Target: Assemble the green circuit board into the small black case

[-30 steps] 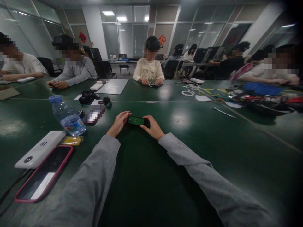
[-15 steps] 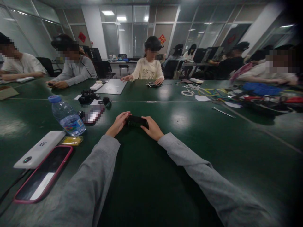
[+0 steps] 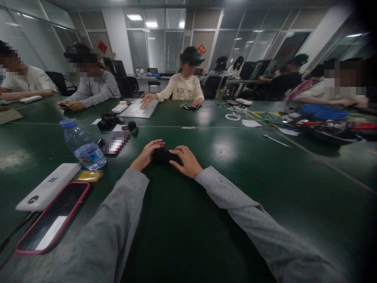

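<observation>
A small black box-like block (image 3: 163, 155) lies between my hands, low over the green table; its kind is hard to make out. Its left end is against my left hand (image 3: 148, 155), whose fingers bend over the far side while the thumb is hidden. My right hand (image 3: 188, 162) grips the opposite end, the thumb on the near side and the fingers on top. The face turned toward me looks plain and dark.
To the left are a water bottle (image 3: 84, 147), a yellow packet (image 3: 90, 175), a white power bank (image 3: 48, 188) and a red-cased phone (image 3: 54, 218). A wrench (image 3: 277, 140) and tangled cables (image 3: 294, 116) lie right. A person (image 3: 184, 86) sits opposite.
The block has turned in my hands, so the side with green marks no longer shows, and has shifted slightly left. My right hand moved left along it. The person opposite moved one hand leftward.
</observation>
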`<action>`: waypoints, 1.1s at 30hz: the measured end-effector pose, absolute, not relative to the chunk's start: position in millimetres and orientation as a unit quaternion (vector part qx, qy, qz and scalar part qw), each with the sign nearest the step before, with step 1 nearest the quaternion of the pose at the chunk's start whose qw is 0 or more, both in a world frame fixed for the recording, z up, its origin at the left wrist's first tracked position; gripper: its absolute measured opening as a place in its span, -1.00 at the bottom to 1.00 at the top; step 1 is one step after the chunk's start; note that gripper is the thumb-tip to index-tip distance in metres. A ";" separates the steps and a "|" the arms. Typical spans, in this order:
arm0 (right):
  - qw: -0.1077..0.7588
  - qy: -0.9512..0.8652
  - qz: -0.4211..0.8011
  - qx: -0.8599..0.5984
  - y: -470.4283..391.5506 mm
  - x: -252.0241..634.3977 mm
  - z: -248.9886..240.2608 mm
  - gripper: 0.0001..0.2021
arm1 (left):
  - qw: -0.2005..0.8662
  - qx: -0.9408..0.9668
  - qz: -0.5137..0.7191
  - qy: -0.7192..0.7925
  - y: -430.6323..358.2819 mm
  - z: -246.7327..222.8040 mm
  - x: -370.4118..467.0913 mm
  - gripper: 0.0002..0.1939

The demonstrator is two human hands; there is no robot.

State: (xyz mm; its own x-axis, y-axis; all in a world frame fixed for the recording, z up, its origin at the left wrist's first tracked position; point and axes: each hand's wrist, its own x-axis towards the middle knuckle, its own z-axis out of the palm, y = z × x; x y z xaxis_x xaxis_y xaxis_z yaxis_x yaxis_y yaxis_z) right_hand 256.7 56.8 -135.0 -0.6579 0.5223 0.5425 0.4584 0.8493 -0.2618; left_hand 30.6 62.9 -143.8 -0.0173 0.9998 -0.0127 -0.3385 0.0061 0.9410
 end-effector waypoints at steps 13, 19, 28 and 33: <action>0.324 -0.909 0.035 -0.260 52.5 256.7 -131.5 -0.75 | 0.587 0.400 0.574 0.408 66.6 -146.2 29.2 -0.55; 0.320 -0.906 0.034 -0.276 54.1 255.7 -135.8 -0.56 | 0.583 0.408 0.570 0.410 63.6 -143.5 29.9 -0.54; 0.279 -0.914 0.065 -0.288 60.6 253.5 -142.9 -0.52 | 0.576 0.403 0.580 0.412 66.7 -145.5 32.2 -0.58; 0.286 -0.914 0.052 -0.284 57.9 253.4 -138.5 -0.55 | 0.578 0.406 0.572 0.416 61.0 -138.7 34.4 -0.58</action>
